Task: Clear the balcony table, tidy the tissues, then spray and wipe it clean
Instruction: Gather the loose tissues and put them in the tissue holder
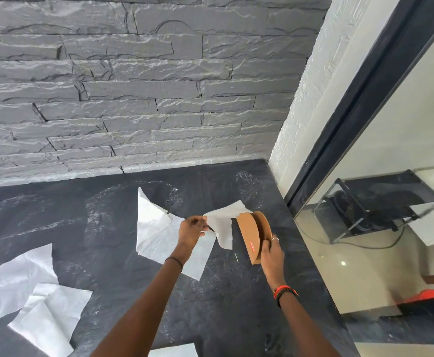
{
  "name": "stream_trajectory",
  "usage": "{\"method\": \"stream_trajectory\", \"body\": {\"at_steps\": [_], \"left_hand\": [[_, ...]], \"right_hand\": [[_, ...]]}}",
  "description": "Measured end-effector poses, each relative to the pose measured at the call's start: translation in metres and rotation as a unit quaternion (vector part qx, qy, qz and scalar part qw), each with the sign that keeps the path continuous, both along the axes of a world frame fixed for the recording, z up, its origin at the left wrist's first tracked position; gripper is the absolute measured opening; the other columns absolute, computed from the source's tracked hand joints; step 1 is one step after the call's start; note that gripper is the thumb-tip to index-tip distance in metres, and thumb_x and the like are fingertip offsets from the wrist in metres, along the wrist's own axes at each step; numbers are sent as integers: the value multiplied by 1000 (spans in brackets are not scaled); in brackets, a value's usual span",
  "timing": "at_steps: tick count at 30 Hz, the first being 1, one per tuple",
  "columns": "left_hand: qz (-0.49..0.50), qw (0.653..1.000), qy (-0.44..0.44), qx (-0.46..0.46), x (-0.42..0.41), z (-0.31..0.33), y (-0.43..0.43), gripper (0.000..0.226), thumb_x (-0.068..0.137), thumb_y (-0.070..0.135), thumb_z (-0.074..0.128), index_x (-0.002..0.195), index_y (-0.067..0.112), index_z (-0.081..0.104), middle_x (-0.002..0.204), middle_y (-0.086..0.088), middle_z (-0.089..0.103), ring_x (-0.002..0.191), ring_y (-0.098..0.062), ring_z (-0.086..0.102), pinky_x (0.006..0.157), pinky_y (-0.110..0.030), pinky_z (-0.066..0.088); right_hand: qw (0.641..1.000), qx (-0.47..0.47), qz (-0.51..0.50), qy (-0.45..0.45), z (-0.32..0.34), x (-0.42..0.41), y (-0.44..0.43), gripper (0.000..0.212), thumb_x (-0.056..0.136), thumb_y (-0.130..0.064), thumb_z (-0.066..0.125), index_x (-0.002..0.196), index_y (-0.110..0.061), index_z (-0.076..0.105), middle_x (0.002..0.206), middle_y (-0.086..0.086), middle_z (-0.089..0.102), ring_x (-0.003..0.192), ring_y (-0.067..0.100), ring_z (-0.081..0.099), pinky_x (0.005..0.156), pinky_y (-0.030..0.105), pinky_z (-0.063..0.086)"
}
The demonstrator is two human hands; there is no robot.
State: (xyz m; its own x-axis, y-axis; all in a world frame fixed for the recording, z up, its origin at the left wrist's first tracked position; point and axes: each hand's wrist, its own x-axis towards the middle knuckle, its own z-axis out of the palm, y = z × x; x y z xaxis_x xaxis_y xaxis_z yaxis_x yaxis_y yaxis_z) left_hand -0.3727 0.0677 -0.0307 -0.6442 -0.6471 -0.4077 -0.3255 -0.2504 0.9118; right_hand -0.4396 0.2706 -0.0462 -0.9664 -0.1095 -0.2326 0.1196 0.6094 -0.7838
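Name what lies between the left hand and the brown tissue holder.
A white tissue, pinched by the left hand and reaching the holder, in the head view.

**Stone wall, plaster corner, big window**

A wall of rough grey stone strips fills the back, laid in uneven courses. On the right it meets a white, coarsely textured plaster wall. Beside that runs a dark window frame holding a large glass pane. Through the pane show a pale glossy floor with a small bright glint, a clear box with dark gear inside, and a black cable. The light is soft and even.
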Motion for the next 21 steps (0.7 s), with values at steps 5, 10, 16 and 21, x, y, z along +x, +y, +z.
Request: {"method": "stream_trajectory", "body": {"at_steps": [5, 10, 16, 21], "left_hand": [[33, 999, 31, 24, 12, 7, -11, 14, 95, 15, 57, 82, 13, 61, 76, -3, 65, 75, -16, 63, 69, -25, 50], [32, 999, 15, 22, 25, 12, -27, 14, 96, 15, 53, 84, 12, 60, 79, -5, 62, 79, -21, 62, 69, -26, 49], [13, 1000, -2, -11, 38, 18, -33, 16, 96, 17, 52, 84, 10, 60, 77, -3, 62, 75, -18, 61, 67, -24, 48], [-7, 999, -15, -30, 42, 20, -33, 17, 96, 18, 53, 82, 12, 59, 77, -1, 63, 73, -15, 61, 65, -21, 47]], "right_hand": [[1000, 3, 13, -1, 4, -11, -8, 28, 102, -16, 33, 114, 4, 48, 112, 16, 59, 100, 31, 61, 80, 31, 48], [999, -18, 35, 5, 5, -29, -30, 17, 101, -12, 32, 94, -2, 44, 101, 19, 59, 93, 33, 60, 78, 37, 46], [998, -17, 57, 12, 7, -47, -55, 16, 100, -9, 29, 89, -3, 39, 90, 20, 56, 86, 34, 57, 71, 36, 41], [997, 13, 79, -20, -3, -55, -58, 18, 98, -6, 33, 101, 6, 46, 107, 27, 58, 100, 39, 56, 77, 35, 37]]}}
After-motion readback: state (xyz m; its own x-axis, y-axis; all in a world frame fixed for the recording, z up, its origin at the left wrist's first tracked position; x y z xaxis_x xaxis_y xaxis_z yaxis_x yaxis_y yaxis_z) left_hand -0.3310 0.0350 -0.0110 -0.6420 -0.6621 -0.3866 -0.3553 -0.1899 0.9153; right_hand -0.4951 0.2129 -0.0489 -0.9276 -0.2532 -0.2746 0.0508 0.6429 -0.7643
